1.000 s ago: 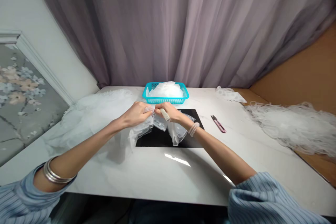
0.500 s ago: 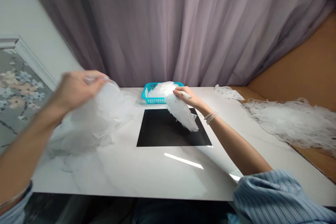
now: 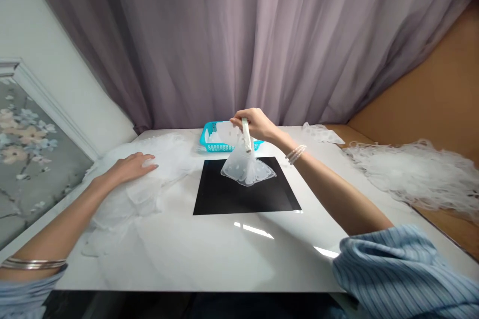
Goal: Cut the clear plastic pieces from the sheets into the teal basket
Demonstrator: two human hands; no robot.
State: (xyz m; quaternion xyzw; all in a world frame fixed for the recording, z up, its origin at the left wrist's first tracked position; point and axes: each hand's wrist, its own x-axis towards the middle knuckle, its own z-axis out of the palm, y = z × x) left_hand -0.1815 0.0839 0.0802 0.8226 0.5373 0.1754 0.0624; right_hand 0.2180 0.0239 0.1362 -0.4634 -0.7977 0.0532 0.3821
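Two bare hands reach over a white marbled table [image 3: 179, 264], and I look down on them through the head camera. At far left, a framed flower picture [image 3: 26, 144] stands against the table's left edge. Next comes a loose heap of sheer white fabric [image 3: 119, 214]; on it rests the left hand [image 3: 132, 165], pointing right, finger and thumb parted by a small gap. A strip of bare tabletop separates the heap from a black sheet [image 3: 239, 202].

Above the sheet's far half is a sheer white piece [image 3: 247, 173], pinched at its top by the right hand [image 3: 254, 122]. Its long axis runs upright: gathered narrow at the fingers, flaring downward into a wide, scalloped edge. I cannot tell whether that edge touches the sheet. A pale strip [image 3: 246, 135] also sticks down from the hand, nearly vertical. Behind, partly hidden, sits a turquoise basket [image 3: 217, 147] holding white material.

Plain tabletop stretches from the sheet's near side to the front edge. To the right, beyond the forearm, lie a small white fabric piece [image 3: 322, 134], a white stringy tangle [image 3: 419, 174] and a brown panel [image 3: 422, 75].
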